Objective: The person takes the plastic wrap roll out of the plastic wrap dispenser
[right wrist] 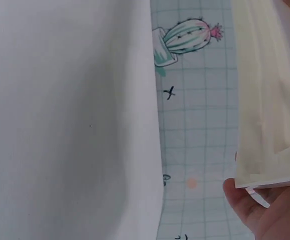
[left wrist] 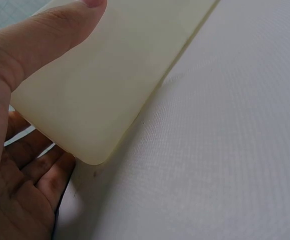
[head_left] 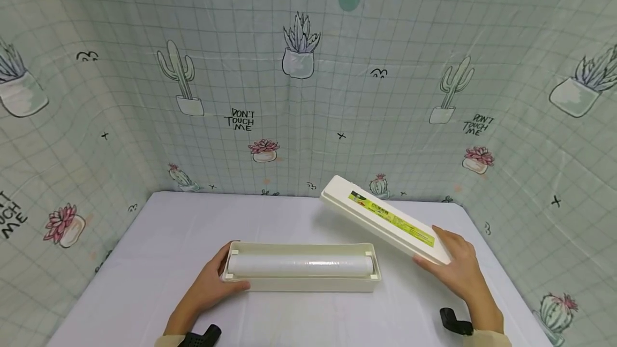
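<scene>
A long cream plastic-wrap box (head_left: 308,285) lies on the table with its top off, and a roll of clear cling film (head_left: 299,264) shows inside. My left hand (head_left: 210,281) grips the box's left end, thumb along the front wall and fingers behind; the left wrist view shows the box wall (left wrist: 99,90) close up. The box lid (head_left: 337,193), with a yellow-green label (head_left: 390,218), is held in the air at a slant by my right hand (head_left: 453,261), which pinches its right end. In the right wrist view the lid's hollow underside (right wrist: 265,100) shows.
A white cloth covers the table (head_left: 193,218). Behind it and at both sides hangs a pale green grid curtain (head_left: 299,122) printed with cacti. Black wrist mounts (head_left: 201,336) sit at both wrists.
</scene>
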`<state>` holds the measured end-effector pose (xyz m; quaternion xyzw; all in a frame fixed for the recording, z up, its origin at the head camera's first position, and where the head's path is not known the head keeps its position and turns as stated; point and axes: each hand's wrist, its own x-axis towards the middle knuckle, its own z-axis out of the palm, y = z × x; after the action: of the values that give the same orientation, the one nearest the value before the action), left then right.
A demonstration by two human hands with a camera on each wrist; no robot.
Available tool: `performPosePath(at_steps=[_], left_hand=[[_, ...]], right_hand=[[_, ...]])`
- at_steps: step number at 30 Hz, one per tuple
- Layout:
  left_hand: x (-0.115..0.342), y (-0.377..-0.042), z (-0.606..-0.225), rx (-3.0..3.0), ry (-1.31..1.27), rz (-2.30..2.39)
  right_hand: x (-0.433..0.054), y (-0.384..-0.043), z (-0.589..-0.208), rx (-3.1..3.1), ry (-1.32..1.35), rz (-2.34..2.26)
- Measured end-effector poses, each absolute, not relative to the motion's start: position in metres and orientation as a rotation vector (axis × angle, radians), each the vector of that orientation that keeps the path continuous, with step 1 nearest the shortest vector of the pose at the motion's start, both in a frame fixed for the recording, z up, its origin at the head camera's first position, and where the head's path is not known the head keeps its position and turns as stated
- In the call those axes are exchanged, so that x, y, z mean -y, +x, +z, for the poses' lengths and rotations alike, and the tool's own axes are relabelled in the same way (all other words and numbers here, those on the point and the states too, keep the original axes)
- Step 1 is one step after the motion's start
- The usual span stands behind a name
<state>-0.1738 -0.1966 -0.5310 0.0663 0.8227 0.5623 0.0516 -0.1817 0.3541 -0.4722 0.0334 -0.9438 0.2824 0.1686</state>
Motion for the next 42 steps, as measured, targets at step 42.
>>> performPosePath(at_steps=[42], left_hand=[[0.197, -0.173, -0.532, -2.503, 0.234, 1.742]], right_hand=[[-0.427, -0.17, -0.497, 2.729, -0.161, 0.733]])
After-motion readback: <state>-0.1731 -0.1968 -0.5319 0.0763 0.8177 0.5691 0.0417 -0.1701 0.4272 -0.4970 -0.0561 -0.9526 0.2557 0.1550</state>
